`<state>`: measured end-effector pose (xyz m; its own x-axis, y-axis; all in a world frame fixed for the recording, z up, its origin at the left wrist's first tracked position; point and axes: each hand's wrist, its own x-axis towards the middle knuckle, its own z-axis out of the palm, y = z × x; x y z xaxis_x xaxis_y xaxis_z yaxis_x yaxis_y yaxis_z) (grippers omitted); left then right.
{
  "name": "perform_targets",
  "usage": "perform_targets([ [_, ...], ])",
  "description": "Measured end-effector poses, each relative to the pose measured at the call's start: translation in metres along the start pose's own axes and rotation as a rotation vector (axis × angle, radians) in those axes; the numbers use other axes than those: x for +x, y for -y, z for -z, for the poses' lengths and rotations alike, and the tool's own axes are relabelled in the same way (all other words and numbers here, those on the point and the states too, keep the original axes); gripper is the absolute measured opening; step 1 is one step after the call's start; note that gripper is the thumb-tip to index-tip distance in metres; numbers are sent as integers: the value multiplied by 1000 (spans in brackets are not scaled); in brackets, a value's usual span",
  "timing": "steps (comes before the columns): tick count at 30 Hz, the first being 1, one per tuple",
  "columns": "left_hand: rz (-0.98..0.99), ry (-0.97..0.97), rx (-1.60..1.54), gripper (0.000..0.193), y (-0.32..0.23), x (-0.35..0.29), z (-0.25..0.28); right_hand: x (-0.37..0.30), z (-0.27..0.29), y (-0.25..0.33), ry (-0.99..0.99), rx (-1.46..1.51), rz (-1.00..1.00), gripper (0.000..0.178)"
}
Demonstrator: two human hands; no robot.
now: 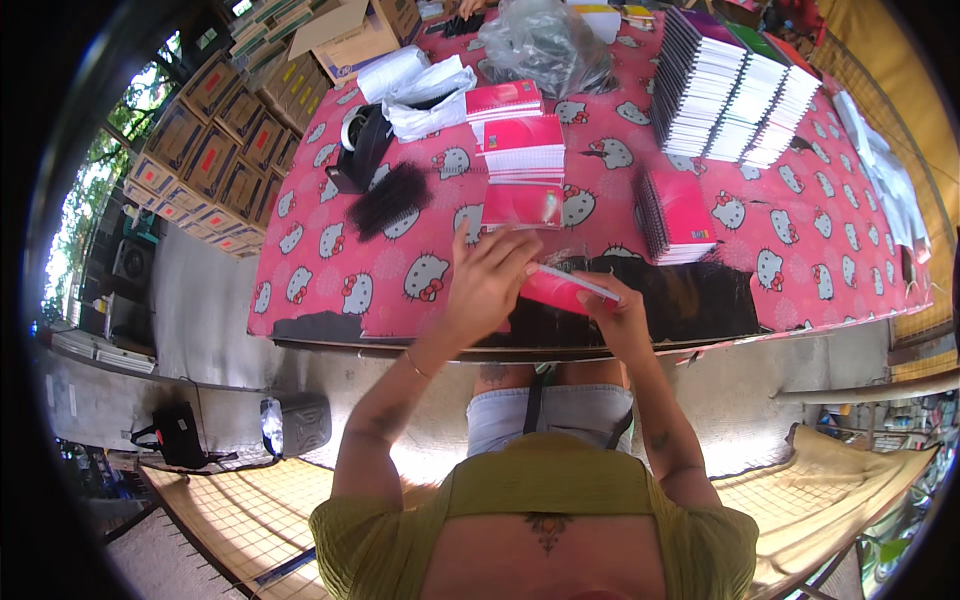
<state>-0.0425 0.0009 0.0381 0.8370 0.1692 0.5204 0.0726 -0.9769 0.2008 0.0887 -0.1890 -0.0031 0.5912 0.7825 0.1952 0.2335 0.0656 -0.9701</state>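
A small pink notebook (556, 290), its white page edge facing up, is held over the near edge of the table. My right hand (622, 318) grips its right end between thumb and fingers. At its left end my left hand (490, 277) has its fingers bent together against the corner; the exact contact is partly hidden. Just beyond my hands lies a pink notebook stack (522, 207), with a taller pink-covered stack (525, 150) behind it. To the left is a heap of black spiral binding coils (390, 202). Spiral-bound pink notebooks (682, 215) stand stacked at the right.
Tall spiral-bound notebook stacks (730, 90) rise at the far right of the pink cat-print table (400, 285). White plastic bags (430, 98), a black tape dispenser (365, 150) and a clear bag (545, 50) lie farther back. Cartons (215, 150) are piled at left. Another person's hand (468, 8) shows at the far edge.
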Motion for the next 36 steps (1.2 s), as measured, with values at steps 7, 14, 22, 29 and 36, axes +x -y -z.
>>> perform_targets([
  [7,-63,78,-253,17,13,3,9,3,10,1,79,-32,119,31],
  [14,-148,-55,-145,14,3,0,10,2,16,9,109,-62,86,33],
  [22,-255,-191,2,18,1,-5,10,1,16,13,99,-60,136,30],
  [29,-270,-201,-1,22,0,-5,13,-2,19,22,125,-65,131,27],
  [36,-263,-184,-26,22,4,-9,11,-3,17,23,155,3,82,26],
])
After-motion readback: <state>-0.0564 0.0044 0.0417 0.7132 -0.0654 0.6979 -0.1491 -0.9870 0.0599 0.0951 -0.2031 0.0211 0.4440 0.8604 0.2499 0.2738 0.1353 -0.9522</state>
